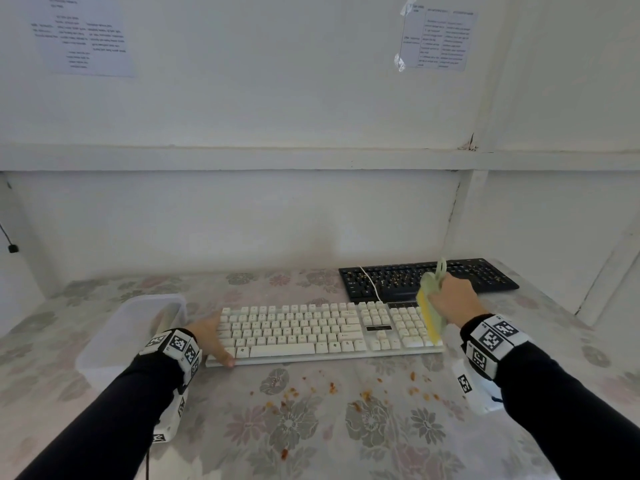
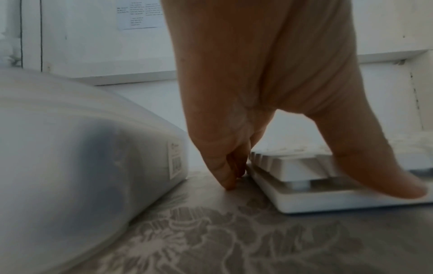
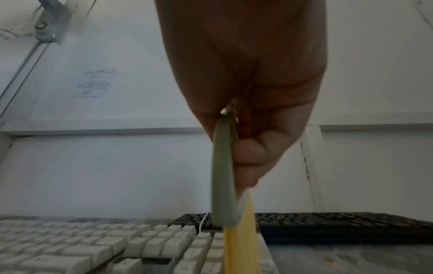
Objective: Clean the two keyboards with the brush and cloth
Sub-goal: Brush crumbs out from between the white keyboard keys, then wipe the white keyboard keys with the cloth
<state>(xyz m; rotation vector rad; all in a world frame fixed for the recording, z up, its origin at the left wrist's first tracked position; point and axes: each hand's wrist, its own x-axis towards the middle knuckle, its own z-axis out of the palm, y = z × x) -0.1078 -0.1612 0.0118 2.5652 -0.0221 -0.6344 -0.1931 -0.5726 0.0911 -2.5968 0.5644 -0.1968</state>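
Observation:
A white keyboard (image 1: 322, 332) lies across the middle of the table. My left hand (image 1: 211, 339) holds its left end, the thumb laid on the front corner (image 2: 384, 178) and the other fingers down beside the left edge. My right hand (image 1: 450, 299) grips a pale green brush with yellow bristles (image 1: 431, 315) over the keyboard's number pad; in the right wrist view the bristles (image 3: 239, 241) touch the keys. A black keyboard (image 1: 426, 278) dotted with crumbs lies behind, at the right. No cloth is in view.
A translucent plastic box (image 1: 135, 334) stands just left of the white keyboard, close to my left hand. Orange crumbs (image 1: 360, 396) are scattered on the flowered tablecloth in front of the keyboard. A white wall with a ledge backs the table.

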